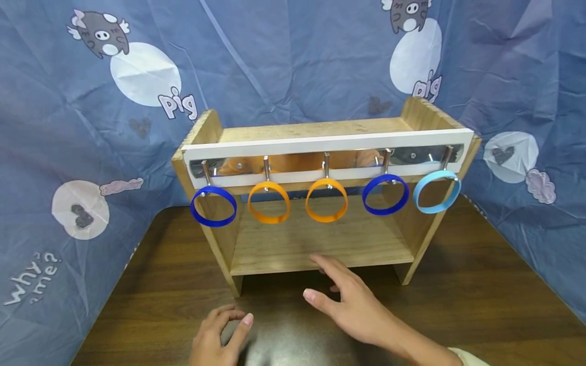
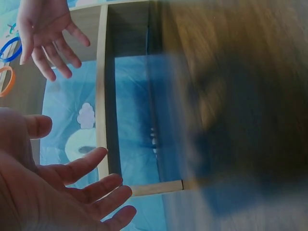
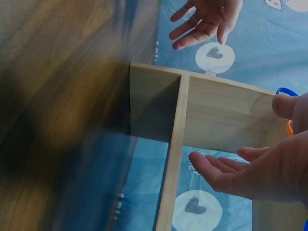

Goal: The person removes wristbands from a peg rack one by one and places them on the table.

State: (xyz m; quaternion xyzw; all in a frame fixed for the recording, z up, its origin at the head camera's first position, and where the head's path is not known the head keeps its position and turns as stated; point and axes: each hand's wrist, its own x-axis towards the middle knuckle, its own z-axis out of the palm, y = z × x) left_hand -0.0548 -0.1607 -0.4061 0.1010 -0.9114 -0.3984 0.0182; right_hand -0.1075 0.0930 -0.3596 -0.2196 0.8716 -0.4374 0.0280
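Note:
My left hand (image 1: 215, 335) is held above the table in front of the wooden shelf, fingers loosely bent and holding nothing. Further right, my right hand (image 1: 354, 305) reaches toward the shelf's lower front edge, its fingers spread and nothing in them. Both wrist views show the palms without any object. Along the white front rail of the wooden shelf (image 1: 320, 244), rings hang from metal hooks. From the left they are a dark blue ring (image 1: 213, 223), an orange ring (image 1: 269, 219), a second orange ring (image 1: 326, 219), another dark blue ring (image 1: 386, 210) and a light blue ring (image 1: 435, 209). Neither hand touches a ring.
The shelf stands on a dark brown wooden table (image 1: 151, 305). A mirror-like strip (image 1: 297, 162) runs behind the hooks on the white rail (image 1: 320, 143). Blue cloth (image 1: 284, 66) with pig prints hangs behind and at both sides.

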